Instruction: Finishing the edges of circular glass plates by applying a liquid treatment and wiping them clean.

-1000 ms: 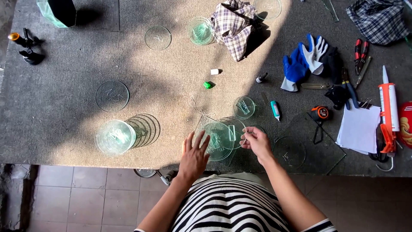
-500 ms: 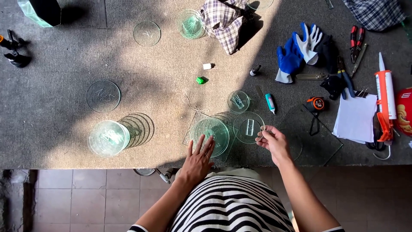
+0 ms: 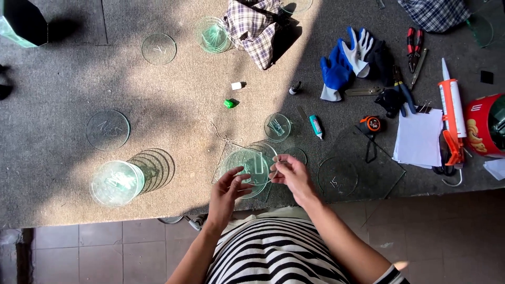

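Observation:
A stack of round clear glass discs (image 3: 247, 164) lies near the front edge of the grey carpeted table (image 3: 63, 84). My left hand (image 3: 227, 190) touches the stack's near rim with spread fingertips. Just to the right, my right hand (image 3: 291, 173) pinches a thin small piece at the disc's right edge; what it is I cannot make out. A smaller glass disc (image 3: 277, 127) sits just beyond the stack, and another flat disc (image 3: 337, 176) lies to the right of my right hand.
A taller stack of glass discs (image 3: 116, 182) stands at the front left, single discs (image 3: 108, 129) behind it. Blue and white gloves (image 3: 347, 60), red pliers (image 3: 413, 44), a tape measure (image 3: 371, 124), white paper (image 3: 419, 138), an orange caulking gun (image 3: 451, 123) and a red tin (image 3: 485, 125) crowd the right.
My right hand has come back left to the disc stack's right edge. My left hand has lifted from flat on the table to fingertips on the stack's rim.

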